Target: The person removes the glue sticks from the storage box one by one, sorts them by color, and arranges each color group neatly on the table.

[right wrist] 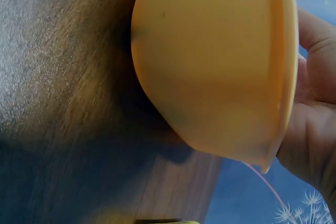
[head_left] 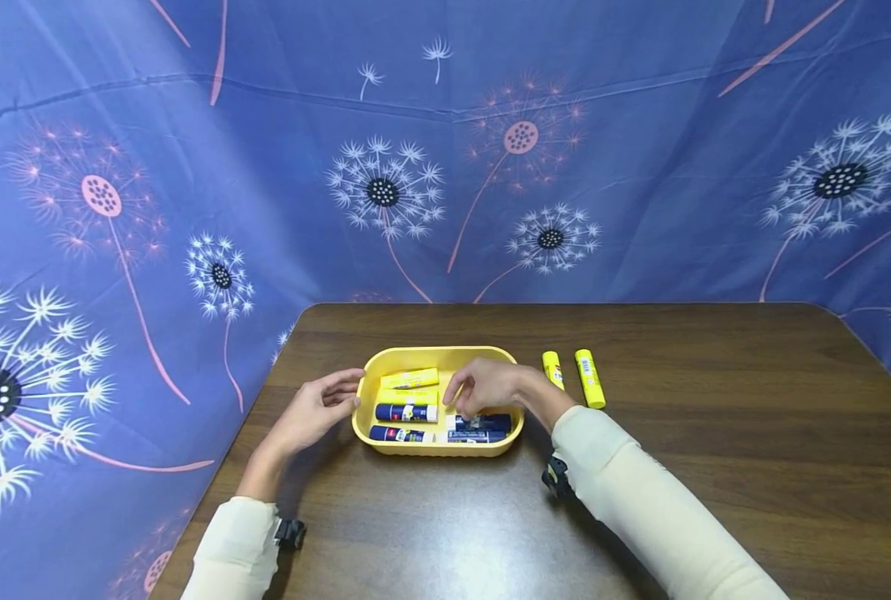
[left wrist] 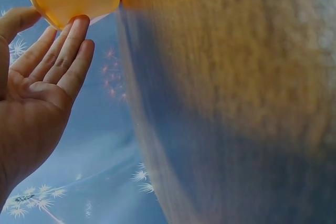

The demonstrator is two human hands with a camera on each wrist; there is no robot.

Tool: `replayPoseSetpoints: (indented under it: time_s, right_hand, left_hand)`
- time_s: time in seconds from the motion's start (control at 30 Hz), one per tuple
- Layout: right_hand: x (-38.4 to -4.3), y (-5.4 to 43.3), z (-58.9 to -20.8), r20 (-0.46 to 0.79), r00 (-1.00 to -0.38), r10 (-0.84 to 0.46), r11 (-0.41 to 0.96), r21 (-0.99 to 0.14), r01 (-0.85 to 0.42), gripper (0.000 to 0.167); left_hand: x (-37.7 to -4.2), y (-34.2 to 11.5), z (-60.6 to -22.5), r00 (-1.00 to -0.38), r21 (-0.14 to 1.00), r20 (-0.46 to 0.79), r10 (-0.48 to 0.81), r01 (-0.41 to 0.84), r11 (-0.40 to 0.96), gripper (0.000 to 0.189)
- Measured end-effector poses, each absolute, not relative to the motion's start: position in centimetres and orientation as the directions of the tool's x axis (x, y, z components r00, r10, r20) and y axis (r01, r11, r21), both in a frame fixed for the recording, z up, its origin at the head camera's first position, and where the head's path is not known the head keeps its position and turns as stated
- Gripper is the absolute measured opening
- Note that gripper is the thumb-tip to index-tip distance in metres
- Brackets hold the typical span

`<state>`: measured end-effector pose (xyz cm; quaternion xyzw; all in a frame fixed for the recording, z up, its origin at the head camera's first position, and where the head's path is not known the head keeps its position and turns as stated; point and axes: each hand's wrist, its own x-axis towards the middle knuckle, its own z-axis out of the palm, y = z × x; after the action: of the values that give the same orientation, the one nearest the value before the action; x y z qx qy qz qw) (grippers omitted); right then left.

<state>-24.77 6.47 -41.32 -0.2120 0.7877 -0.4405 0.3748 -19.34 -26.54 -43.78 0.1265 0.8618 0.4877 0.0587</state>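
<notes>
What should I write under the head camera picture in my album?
Right hand in a yellow tub of glue sticks, left hand at its end, two yellow glue sticks on the table.

Two glue sticks (head_left: 589,379) lie right of the tray (head_left: 437,358).

Curtained-off tabletop corner, wood-grain table (head_left: 715,475), blue dandelion-print cloth (head_left: 633,150) behind, room type unclear
</notes>
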Motion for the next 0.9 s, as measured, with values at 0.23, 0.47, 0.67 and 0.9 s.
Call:
replayPoseSetpoints:
  time_s: [0.23,0.47,0.67,0.9]
  right_hand:
    - [-24.51,5.83,-41.54,-0.455,-0.63,-0.629,0.573,-0.819,0.019,0.033]
    - [-24.24,5.45,-41.93,-0.419,-0.644,-0.64,0.584,-0.81,-0.052,0.03]
    - [-24.23,5.47,-42.14,-0.405,-0.65,-0.643,0.574,-0.817,-0.058,0.029]
    - [-24.44,5.75,-41.89,-0.359,-0.66,-0.66,0.502,-0.864,-0.033,0.029]
  left_hand:
    - [-19.37,-26.45,-43.63,-0.961,0.859,0.017,0.276,0.155,0.489,0.047]
    - [-19.38,-26.38,-43.6,-0.961,0.856,0.012,0.275,0.152,0.494,0.047]
    - [-19.36,-26.36,-43.64,-0.962,0.853,0.006,0.271,0.147,0.501,0.047]
    - [-19.33,-26.32,-43.63,-0.961,0.852,0.009,0.275,0.151,0.501,0.047]
